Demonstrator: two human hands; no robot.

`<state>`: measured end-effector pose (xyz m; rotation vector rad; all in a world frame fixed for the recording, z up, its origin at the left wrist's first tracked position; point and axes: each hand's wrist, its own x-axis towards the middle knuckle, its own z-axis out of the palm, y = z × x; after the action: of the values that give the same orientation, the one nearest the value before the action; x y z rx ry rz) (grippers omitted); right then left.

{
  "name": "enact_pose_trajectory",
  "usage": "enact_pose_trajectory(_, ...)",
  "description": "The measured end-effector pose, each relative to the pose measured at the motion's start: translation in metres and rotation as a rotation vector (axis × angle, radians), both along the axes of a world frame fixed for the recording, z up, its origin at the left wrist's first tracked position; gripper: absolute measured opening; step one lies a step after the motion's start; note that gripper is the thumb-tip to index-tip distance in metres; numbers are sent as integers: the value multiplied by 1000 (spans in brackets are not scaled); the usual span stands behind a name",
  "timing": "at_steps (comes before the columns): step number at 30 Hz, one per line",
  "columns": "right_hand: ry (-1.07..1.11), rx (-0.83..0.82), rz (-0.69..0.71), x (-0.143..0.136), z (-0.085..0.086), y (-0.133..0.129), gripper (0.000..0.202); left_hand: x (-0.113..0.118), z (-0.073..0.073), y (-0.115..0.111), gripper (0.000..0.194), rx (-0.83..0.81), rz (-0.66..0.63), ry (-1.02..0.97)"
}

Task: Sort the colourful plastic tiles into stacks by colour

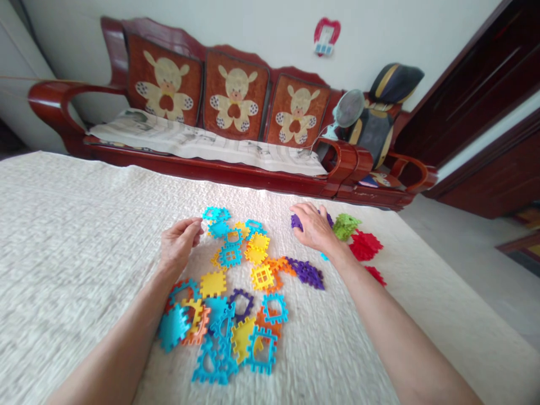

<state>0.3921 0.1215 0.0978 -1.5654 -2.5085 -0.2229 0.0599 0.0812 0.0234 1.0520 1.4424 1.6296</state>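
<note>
My right hand (pixel 313 225) curves over purple interlocking tiles (pixel 296 222), its fingers bent round them; purple shows on both sides. My left hand (pixel 181 241) is closed in a pinch beside a light-blue tile (pixel 217 214); whatever it may hold is hidden. Between my arms lie loose toothed plastic tiles: yellow (pixel 214 284), blue (pixel 174 328) and orange (pixel 270 322), some solid, some with cut-out middles. A purple stack (pixel 307 272) lies nearer me than my right hand. Green tiles (pixel 346 226) and red tiles (pixel 365 245) sit to the right of that hand.
Everything lies on a table with a cream textured cloth (pixel 84 225). Its right edge drops to a grey floor (pixel 455 225). Beyond stands a wooden sofa (pixel 211 163) with bear cushions (pixel 236 101). A small fan (pixel 349 108) and a chair (pixel 375 135) are at the back right.
</note>
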Motion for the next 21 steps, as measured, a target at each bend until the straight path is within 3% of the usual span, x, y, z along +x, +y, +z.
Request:
enact_pose_trajectory(5,374,-72,236,-28,-26,-63,36,-10,-3,4,32,-118,-38,27)
enact_pose_trajectory(9,454,-199,343,-56,-39,-96,21,-13,-10,5,36,-141,-54,117)
enact_pose_trajectory(15,310,-232,308,-90,-39,-128,15,-12,-15,8,38,-131,-72,139)
enact_pose_trajectory(21,271,-242,258,-101,-50,-140,21,-14,-19,10,39,-111,-87,145)
